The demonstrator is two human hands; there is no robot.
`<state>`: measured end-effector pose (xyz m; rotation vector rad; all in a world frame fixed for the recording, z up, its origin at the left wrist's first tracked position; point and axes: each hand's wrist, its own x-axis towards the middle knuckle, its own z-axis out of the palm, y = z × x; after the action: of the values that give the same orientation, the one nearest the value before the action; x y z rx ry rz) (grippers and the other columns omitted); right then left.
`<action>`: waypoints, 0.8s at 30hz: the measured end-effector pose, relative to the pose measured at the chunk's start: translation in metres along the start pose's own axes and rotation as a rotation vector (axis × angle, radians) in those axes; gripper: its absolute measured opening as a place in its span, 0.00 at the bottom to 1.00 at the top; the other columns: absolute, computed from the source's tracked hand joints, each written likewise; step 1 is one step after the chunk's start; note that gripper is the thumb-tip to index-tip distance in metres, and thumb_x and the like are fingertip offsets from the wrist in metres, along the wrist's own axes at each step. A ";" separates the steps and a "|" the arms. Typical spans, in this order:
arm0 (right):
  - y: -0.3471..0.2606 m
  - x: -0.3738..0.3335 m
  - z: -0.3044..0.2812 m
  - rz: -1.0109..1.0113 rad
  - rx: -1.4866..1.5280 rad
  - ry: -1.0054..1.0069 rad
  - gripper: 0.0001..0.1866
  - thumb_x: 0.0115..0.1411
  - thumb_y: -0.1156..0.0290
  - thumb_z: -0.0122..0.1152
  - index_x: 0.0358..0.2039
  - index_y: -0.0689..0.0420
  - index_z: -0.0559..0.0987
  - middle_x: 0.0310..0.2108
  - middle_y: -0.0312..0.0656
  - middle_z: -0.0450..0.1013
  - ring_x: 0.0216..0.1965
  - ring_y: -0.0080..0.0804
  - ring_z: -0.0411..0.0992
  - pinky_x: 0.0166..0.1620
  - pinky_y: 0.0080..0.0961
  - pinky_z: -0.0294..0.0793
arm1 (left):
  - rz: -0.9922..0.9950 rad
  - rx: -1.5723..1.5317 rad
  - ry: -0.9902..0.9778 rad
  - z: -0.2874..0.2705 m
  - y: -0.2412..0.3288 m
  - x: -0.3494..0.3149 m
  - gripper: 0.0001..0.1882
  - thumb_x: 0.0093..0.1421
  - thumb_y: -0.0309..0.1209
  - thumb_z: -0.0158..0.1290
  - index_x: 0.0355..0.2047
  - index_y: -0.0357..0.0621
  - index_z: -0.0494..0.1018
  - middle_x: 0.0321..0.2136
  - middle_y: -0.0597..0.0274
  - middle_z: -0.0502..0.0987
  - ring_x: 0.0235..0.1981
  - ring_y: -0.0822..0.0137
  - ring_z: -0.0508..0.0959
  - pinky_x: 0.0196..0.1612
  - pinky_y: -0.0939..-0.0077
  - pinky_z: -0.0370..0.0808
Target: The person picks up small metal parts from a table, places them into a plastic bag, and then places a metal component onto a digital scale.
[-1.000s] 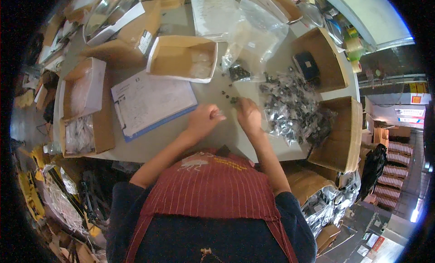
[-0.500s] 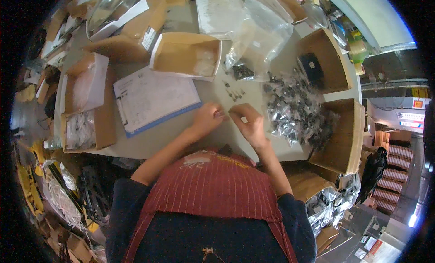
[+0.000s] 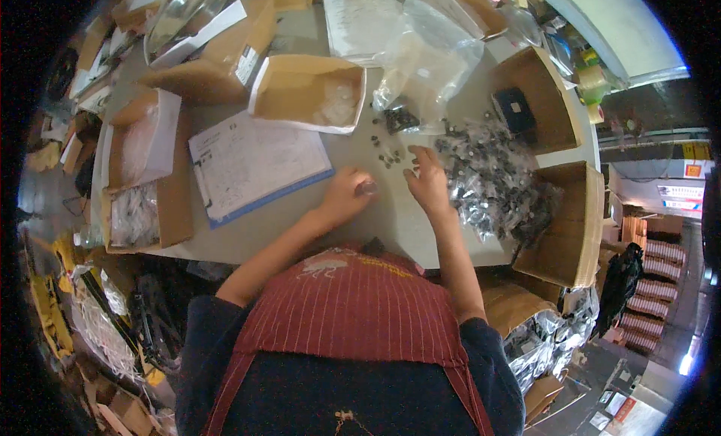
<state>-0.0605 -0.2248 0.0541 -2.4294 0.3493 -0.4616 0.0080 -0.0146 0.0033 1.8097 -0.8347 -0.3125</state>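
My left hand [image 3: 347,194] is closed above the table in front of me. Between its fingertips pokes a small, dull, partly see-through thing [image 3: 366,188], too blurred to name. To its right, my right hand [image 3: 429,184] is raised with thumb and fingers apart and nothing visible between them. Its fingertips are near a few small round black parts [image 3: 388,156] scattered on the table. Beyond these is a tighter cluster of black parts [image 3: 400,119] at the mouth of a clear plastic bag [image 3: 428,68]. A large heap of small clear packets with black pieces [image 3: 492,177] spreads right of my right hand.
A clipboard with papers [image 3: 259,162] lies at left. Behind it stands an open cardboard box [image 3: 289,98] with a few clear packets. More boxes stand at the left [image 3: 173,203] and right [image 3: 574,226]. A dark case [image 3: 514,111] leans in the far-right box. Another clipboard [image 3: 360,19] lies at the back.
My right hand has moved away from my left, a little right and forward, and its fingers have spread. My left hand stays nearly in place.
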 end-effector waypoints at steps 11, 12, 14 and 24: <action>0.023 -0.002 0.019 -0.042 -0.122 -0.085 0.06 0.54 0.80 0.57 0.32 0.55 0.77 0.32 0.47 0.74 0.31 0.53 0.75 0.35 0.45 0.76 | -0.125 -0.011 0.013 -0.002 0.009 -0.003 0.12 0.51 0.32 0.64 0.36 0.47 0.78 0.34 0.54 0.73 0.36 0.52 0.75 0.40 0.60 0.74; 0.020 -0.004 0.018 -0.044 -0.120 -0.092 0.06 0.54 0.80 0.57 0.32 0.55 0.77 0.32 0.47 0.74 0.31 0.53 0.75 0.35 0.45 0.76 | -0.129 0.005 0.009 -0.002 0.008 -0.002 0.12 0.51 0.32 0.64 0.37 0.48 0.78 0.34 0.54 0.73 0.37 0.52 0.75 0.40 0.61 0.73; 0.017 -0.006 0.014 -0.059 -0.122 -0.115 0.07 0.53 0.81 0.56 0.32 0.55 0.77 0.31 0.47 0.74 0.32 0.52 0.75 0.35 0.44 0.75 | -0.134 0.017 0.003 -0.002 0.006 -0.001 0.12 0.51 0.33 0.65 0.36 0.47 0.78 0.34 0.54 0.74 0.37 0.52 0.76 0.41 0.62 0.74; -0.024 -0.002 -0.014 -0.100 0.133 -0.280 0.10 0.53 0.80 0.59 0.37 0.57 0.80 0.36 0.48 0.76 0.37 0.49 0.76 0.42 0.40 0.77 | -0.165 0.009 0.001 0.000 0.005 0.001 0.13 0.52 0.35 0.65 0.36 0.46 0.79 0.34 0.53 0.75 0.37 0.50 0.76 0.41 0.61 0.73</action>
<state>-0.0645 -0.2131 0.0789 -2.3476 0.0750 -0.1750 0.0066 -0.0161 0.0077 1.8911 -0.6877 -0.4143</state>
